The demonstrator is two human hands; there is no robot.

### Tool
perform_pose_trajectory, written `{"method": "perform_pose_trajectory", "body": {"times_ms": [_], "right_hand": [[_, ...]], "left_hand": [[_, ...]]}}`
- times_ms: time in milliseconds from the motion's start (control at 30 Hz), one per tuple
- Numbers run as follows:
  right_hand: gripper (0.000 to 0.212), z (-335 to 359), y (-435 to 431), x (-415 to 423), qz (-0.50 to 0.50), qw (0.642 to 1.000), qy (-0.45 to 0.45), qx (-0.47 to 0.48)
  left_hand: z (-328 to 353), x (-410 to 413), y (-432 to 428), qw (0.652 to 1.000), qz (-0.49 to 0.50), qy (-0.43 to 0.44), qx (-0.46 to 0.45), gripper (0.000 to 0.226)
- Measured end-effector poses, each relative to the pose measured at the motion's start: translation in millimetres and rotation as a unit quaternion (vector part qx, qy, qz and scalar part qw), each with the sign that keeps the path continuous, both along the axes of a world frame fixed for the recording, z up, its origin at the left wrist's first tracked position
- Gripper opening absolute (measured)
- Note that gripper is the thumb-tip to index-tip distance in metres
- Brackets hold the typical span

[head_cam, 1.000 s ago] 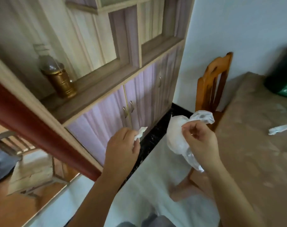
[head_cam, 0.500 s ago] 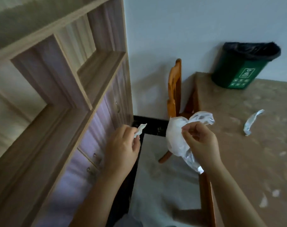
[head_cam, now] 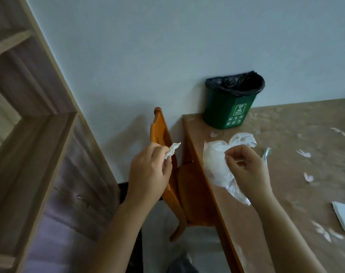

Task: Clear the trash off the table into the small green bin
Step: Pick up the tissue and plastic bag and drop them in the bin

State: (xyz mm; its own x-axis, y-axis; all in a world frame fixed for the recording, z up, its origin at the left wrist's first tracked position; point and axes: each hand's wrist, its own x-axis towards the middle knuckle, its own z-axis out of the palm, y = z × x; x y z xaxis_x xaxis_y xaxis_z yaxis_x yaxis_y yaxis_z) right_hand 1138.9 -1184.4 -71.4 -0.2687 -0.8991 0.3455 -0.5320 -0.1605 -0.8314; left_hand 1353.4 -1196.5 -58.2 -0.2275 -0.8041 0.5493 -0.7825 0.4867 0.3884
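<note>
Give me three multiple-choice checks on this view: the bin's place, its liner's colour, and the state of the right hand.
1. Where is the green bin? A on the floor; B on the table, at its far left corner; C on a shelf.
2. What colour is the bin's liner? A white; B blue; C black.
3. The right hand is: A open and empty; B gripping a crumpled plastic bag; C pressed flat on the table.
Answers: 1 B, its base sits on the tabletop; 2 C, dark film folds over the rim; 3 B, it curls round the whitish bag, while the left hand pinches a white scrap.
</note>
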Motion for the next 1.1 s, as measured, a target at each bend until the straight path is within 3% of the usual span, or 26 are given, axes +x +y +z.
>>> {"method": "perform_pose_trajectory", "body": {"times_ms": [333, 600, 933, 1100], "right_hand": [[0.031, 29.2, -143.3, -79.7, -0.064, 0.998, 0.009, -0.004], [0.024, 47.3, -260.5, -118.9, -0.138, 0.99, -0.021, -0.024], [0.011, 48.6, -375.5, -146.7, -0.237, 0.968, -0.073, -0.042], [0.019, 26.0, -386.1, -157.8, -0.193, 0.978, -0.08, 0.028]], "left_hand": [[19.1, -68.0, -162.2, 0.998, -0.044, 0.048, -0.013, 0.011], [35.5, -95.8, -269.2, 0.996, -0.081, 0.038, -0.023, 0.01], [36.0, -104.8, -348.6, 0.992, -0.107, 0.053, -0.037, 0.01], [30.6, -117.1, -363.6, 0.991, -0.122, 0.037, -0.038, 0.009]]}}
